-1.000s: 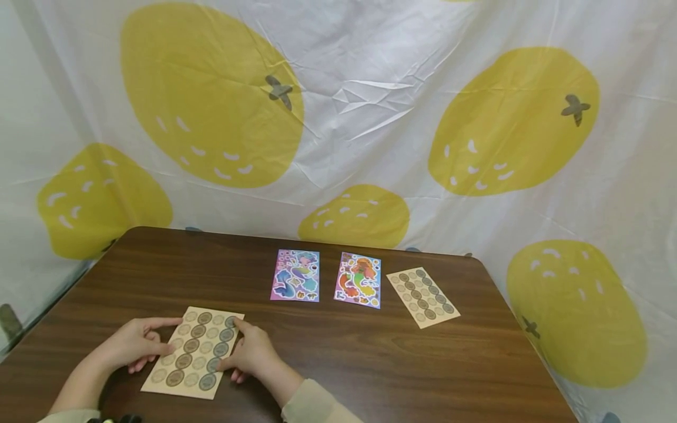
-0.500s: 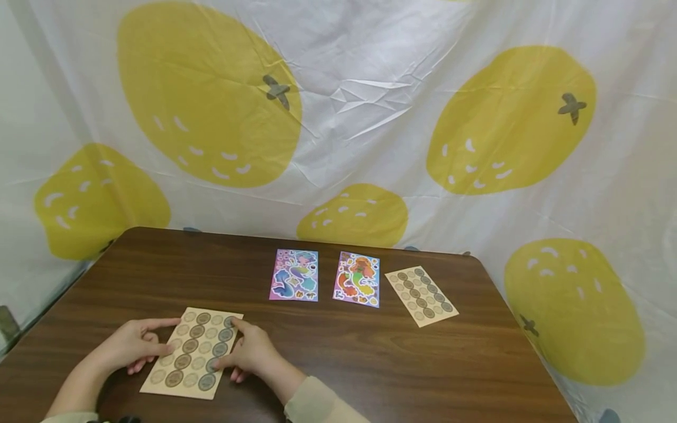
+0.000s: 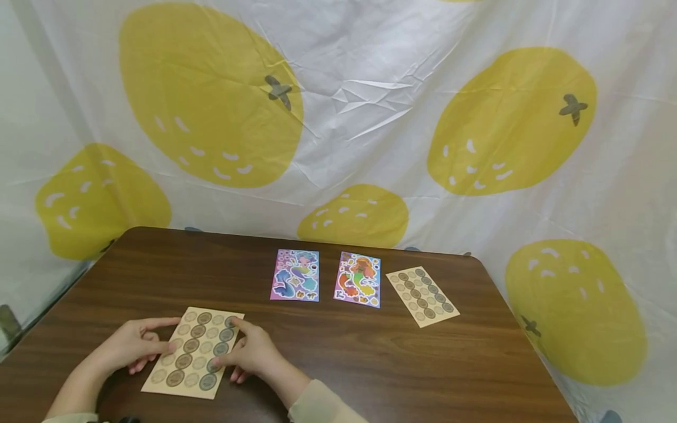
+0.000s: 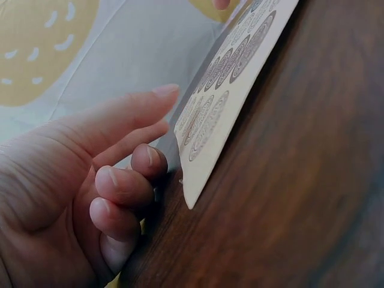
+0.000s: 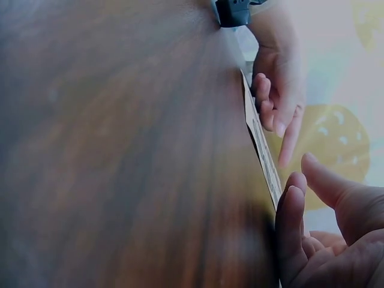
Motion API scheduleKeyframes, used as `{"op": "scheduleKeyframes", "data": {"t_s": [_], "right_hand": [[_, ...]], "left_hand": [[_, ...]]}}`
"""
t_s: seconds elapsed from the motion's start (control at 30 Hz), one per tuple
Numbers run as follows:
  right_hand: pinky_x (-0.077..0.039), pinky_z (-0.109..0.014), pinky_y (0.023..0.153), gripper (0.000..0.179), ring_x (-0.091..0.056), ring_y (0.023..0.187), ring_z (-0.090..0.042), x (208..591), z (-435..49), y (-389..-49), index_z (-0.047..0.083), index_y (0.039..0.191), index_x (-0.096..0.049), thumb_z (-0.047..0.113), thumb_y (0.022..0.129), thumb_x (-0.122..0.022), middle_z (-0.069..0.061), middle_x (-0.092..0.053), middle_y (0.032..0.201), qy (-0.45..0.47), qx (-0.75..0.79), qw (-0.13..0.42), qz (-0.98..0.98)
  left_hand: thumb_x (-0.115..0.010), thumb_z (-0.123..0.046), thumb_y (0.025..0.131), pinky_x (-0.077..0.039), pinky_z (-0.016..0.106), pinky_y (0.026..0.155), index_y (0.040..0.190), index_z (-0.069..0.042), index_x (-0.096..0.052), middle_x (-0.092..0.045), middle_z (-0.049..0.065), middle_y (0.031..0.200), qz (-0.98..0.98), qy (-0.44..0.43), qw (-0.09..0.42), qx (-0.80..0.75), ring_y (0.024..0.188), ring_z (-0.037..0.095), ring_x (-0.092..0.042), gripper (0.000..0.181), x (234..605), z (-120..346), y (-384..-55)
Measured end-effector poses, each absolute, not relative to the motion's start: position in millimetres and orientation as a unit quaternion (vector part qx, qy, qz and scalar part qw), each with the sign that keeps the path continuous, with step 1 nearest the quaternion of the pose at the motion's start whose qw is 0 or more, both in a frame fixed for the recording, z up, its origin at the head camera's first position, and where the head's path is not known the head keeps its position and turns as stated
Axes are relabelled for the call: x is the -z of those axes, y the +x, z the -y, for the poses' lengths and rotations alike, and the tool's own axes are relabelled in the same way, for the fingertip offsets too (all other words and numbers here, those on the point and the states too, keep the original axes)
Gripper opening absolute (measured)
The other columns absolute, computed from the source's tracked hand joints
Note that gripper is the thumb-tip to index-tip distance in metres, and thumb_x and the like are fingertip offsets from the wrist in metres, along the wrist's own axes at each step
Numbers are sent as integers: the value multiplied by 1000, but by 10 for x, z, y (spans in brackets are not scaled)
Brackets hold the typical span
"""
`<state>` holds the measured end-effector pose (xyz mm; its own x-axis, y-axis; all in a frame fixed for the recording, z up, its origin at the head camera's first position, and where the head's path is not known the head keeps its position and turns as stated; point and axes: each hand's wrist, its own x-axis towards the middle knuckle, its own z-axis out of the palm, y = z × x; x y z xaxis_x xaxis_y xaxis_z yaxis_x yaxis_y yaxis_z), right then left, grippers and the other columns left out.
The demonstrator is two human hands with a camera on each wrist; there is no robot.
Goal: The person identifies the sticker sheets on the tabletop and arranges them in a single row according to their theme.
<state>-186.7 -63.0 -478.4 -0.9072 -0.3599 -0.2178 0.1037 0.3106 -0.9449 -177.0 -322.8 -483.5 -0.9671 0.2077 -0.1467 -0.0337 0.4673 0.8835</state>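
Note:
A tan sticker sheet (image 3: 200,363) with rows of round light and dark seals lies at the front left of the table. My left hand (image 3: 129,346) is at its left side; the straight index finger reaches the top left edge and the thumb overlaps the side lower down. Curled under that palm are the other fingers, as the left wrist view shows. Along the sheet's right side is my right hand (image 3: 257,352), index fingertip at the top right corner and thumb over a dark seal. In the right wrist view both hands (image 5: 336,234) face each other across the sheet.
Two colourful mermaid sticker sheets, one blue-purple (image 3: 295,276) and one orange-green (image 3: 358,281), lie toward the back of the dark wooden table (image 3: 402,376). A smaller tan seal sheet (image 3: 423,297) lies angled to their right. Behind hangs a white curtain (image 3: 365,141) with yellow fruit shapes.

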Motion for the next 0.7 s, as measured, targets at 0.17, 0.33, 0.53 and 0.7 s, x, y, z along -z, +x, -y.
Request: {"op": "scheduleKeyframes", "data": {"t_s": [0.17,0.33,0.53,0.7], "right_hand": [[-46,-31,33,79,-50,34,-13,4771,604,-1876,13,141,-47,5,72,-83,-8,-60,59,-91,583,206,-781],[-47,-31,34,78,-51,36,-13,4765,584,-1870,13,141,-47,6,72,-83,-6,-61,61,-98,588,204,-777],[-49,-31,36,78,-55,39,-13,4763,557,-1865,11,142,-45,6,74,-82,-4,-63,62,-115,601,207,-763],[-48,-30,36,76,-56,40,-14,4771,537,-1879,9,142,-45,6,76,-81,-3,-64,62,-129,609,203,-756]], "left_hand": [[-76,-22,82,-43,28,35,137,9,-43,-48,2,54,-846,45,117,-519,38,9,-44,71,4832,3226,-1767],[-76,-24,83,-44,28,35,138,8,-42,-50,4,55,-843,41,117,-524,40,10,-45,72,4819,3219,-1751],[-75,-26,83,-45,29,36,139,8,-42,-52,5,57,-843,37,111,-525,41,10,-46,73,4807,3219,-1740],[-74,-24,84,-45,30,36,138,8,-42,-53,6,59,-840,45,106,-530,42,11,-48,70,4796,3209,-1737]]}}
